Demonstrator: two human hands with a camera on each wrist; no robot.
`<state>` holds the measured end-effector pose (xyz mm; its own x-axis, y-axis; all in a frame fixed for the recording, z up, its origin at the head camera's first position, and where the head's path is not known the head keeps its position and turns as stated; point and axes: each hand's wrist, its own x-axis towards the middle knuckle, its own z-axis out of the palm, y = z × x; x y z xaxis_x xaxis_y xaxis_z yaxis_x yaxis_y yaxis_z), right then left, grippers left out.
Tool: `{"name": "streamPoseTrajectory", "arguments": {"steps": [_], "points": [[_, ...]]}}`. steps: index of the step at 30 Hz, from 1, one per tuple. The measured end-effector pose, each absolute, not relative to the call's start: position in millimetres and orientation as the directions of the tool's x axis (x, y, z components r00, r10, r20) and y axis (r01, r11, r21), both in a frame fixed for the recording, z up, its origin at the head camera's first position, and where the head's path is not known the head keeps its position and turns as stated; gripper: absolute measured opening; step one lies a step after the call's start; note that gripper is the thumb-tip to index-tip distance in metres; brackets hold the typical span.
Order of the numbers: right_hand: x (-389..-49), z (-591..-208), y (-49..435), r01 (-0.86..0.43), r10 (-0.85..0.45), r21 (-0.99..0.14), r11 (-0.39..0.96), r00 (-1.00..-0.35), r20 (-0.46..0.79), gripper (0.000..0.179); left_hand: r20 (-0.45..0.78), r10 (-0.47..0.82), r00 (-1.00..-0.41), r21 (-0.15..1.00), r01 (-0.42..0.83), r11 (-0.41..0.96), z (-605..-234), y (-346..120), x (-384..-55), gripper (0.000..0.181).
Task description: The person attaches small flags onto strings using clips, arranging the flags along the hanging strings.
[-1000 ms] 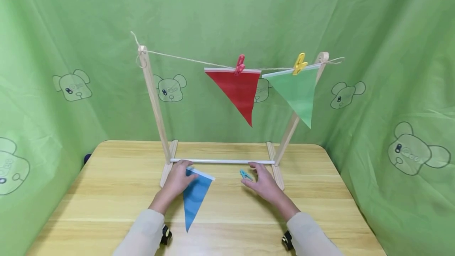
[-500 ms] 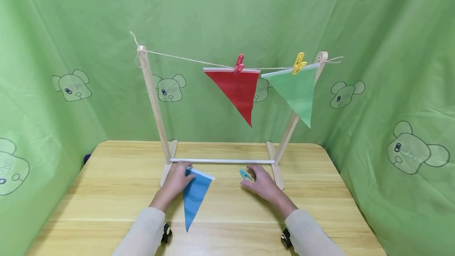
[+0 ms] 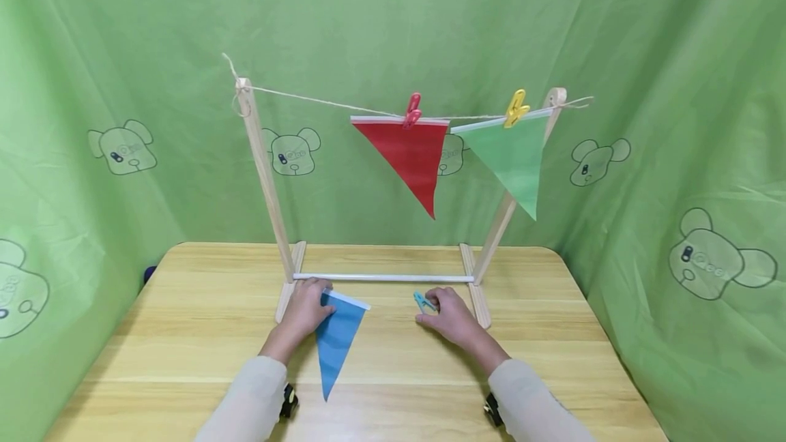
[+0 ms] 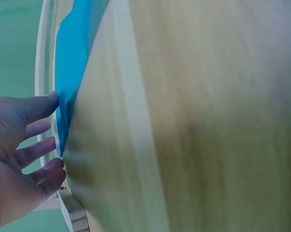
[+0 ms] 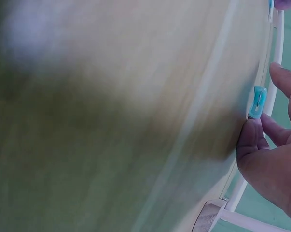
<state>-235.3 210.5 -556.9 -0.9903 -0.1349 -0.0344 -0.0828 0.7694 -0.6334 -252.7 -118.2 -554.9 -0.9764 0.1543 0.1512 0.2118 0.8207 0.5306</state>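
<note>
A blue pennant (image 3: 340, 333) with a white top strip lies on the table, point toward me. My left hand (image 3: 303, 309) rests at its upper left corner. In the left wrist view, the thumb (image 4: 44, 105) reaches the blue cloth and the other fingers lie spread along its white edge, apart from the thumb. A light-blue clothespin (image 3: 424, 303) stands on the table beside my right hand (image 3: 452, 317). Seen from the right wrist, fingertips (image 5: 251, 126) touch or nearly touch one end of the clothespin (image 5: 257, 101), while the thumb stays clear of it.
Behind the hands stands a wooden frame (image 3: 263, 162) with a white crossbar (image 3: 383, 277). On its string (image 3: 319, 99) hang a red pennant (image 3: 413, 155) under a red clothespin (image 3: 413, 111) and a green pennant (image 3: 516, 162) under a yellow clothespin (image 3: 517, 109).
My right hand has drawn its fingers in around the light-blue clothespin. The left thumb has slid slightly left over the blue pennant, whose tip has shifted a touch right.
</note>
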Motion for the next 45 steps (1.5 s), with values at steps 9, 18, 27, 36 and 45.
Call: {"name": "streamPoseTrajectory", "arguments": {"steps": [9, 18, 27, 36, 45], "points": [[-236.1, -561.5, 210.0, -0.076, -0.110, -0.613, 0.786, -0.994, -0.018, 0.050, 0.073, 0.137, -0.988, 0.553, 0.154, 0.819, -555.4, -119.6, -255.9, 0.050], [-235.4, -562.6, 209.2, -0.092, -0.124, -0.606, 0.790, -0.992, -0.012, 0.048, 0.048, 0.127, -0.991, 0.554, 0.132, 0.822, -551.7, -121.4, -254.1, 0.042], [-236.0, -561.2, 208.2, -0.079, -0.113, -0.609, 0.789, -0.993, -0.018, 0.047, 0.034, 0.138, -0.990, 0.560, 0.133, 0.818, -550.0, -119.8, -254.9, 0.027], [-237.0, -563.0, 207.6, -0.075, -0.114, -0.609, 0.790, -0.993, -0.025, 0.043, 0.022, 0.152, -0.988, 0.565, 0.138, 0.814, -552.5, -120.1, -256.6, 0.031], [-237.7, -562.3, 208.6, -0.096, -0.122, -0.606, 0.790, -0.993, -0.001, 0.038, -0.004, 0.158, -0.987, 0.612, 0.123, 0.782, -553.1, -120.1, -258.0, 0.030]]}}
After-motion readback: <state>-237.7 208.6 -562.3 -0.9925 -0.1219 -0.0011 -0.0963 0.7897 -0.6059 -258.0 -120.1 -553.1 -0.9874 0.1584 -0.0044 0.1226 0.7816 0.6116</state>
